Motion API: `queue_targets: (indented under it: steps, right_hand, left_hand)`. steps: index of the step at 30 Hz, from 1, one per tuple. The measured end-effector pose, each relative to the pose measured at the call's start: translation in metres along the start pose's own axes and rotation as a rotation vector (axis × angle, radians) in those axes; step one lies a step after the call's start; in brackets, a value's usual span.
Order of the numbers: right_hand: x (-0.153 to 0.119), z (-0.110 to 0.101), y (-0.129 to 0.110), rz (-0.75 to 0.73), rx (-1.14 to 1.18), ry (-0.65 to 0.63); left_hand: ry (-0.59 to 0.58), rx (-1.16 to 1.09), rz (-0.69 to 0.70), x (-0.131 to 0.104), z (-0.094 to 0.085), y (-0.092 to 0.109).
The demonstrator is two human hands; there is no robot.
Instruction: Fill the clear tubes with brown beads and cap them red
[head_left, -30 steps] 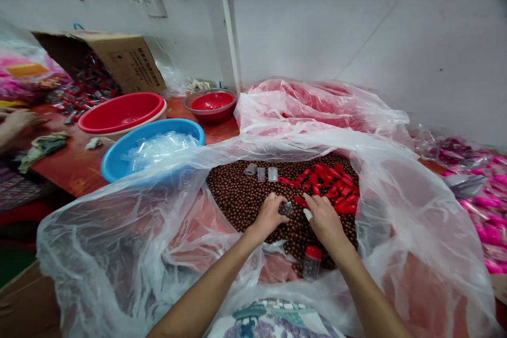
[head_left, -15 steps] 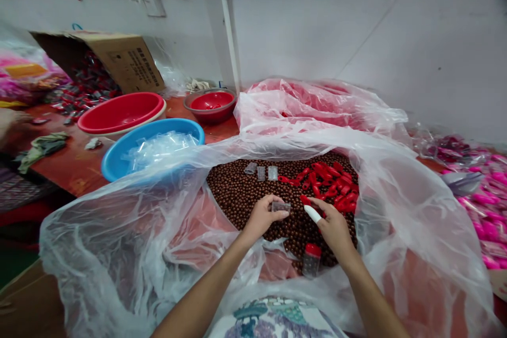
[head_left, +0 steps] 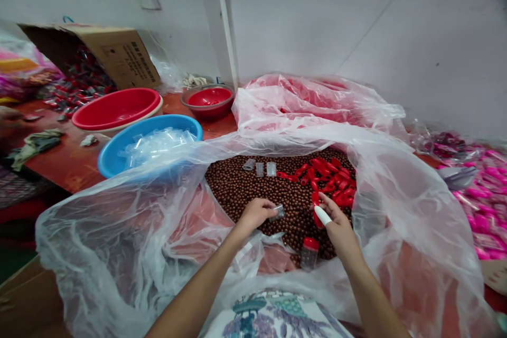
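My left hand (head_left: 255, 213) pinches a small clear plastic container (head_left: 279, 212), tilted above a bed of small round brown balls (head_left: 233, 185). To its right, my right hand (head_left: 336, 222), with a white cover (head_left: 322, 215) on one digit, grips a red plastic piece (head_left: 316, 199) held lengthwise. A pile of similar red pieces (head_left: 336, 179) lies on the balls just beyond it. Farther back, three clear containers (head_left: 271, 169) rest in a row on the balls. Near my body stands a clear jar with a red lid (head_left: 310, 245).
Clear plastic sheeting (head_left: 119, 243) surrounds the balls. At the left are a blue basin (head_left: 105, 163) of clear plastic pieces, a red basin (head_left: 119, 108) and a tipped carton (head_left: 127, 63). Pink packages (head_left: 487, 195) lie at the right. Part of another person shows at the far left edge.
The red piece in my right hand has turned and now shows at greater length. The clear container in my left hand has tilted and moved slightly left. The view has shifted a little.
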State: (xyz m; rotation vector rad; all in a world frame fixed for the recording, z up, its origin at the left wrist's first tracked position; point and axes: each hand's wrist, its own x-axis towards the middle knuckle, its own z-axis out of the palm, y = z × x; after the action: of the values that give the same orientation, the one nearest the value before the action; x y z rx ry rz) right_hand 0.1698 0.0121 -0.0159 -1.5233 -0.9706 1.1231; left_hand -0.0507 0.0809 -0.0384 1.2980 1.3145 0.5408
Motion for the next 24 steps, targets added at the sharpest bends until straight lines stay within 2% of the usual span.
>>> queue_targets:
  steps: [5, 10, 14, 19, 24]
  right_hand:
    - [-0.009, -0.004, 0.000, 0.002, 0.071, 0.037]
    - [-0.016, -0.011, 0.003, 0.014, 0.095, 0.059]
    - [-0.023, -0.021, 0.015, -0.054, -0.142, 0.081]
    - [-0.032, -0.030, 0.024, -0.249, -0.535, -0.066]
    - [-0.036, -0.032, 0.029, -0.338, -0.618, -0.138]
  left_hand:
    - [-0.089, -0.030, -0.053, 0.010, 0.017, 0.004]
    - [-0.148, -0.165, -0.029, 0.018, 0.039, 0.005]
    - [-0.195, -0.286, -0.047, 0.015, 0.043, 0.004]
    - [-0.243, -0.414, -0.076, 0.006, 0.041, 0.008]
    - [-0.277, -0.508, -0.102, 0.001, 0.038, 0.013]
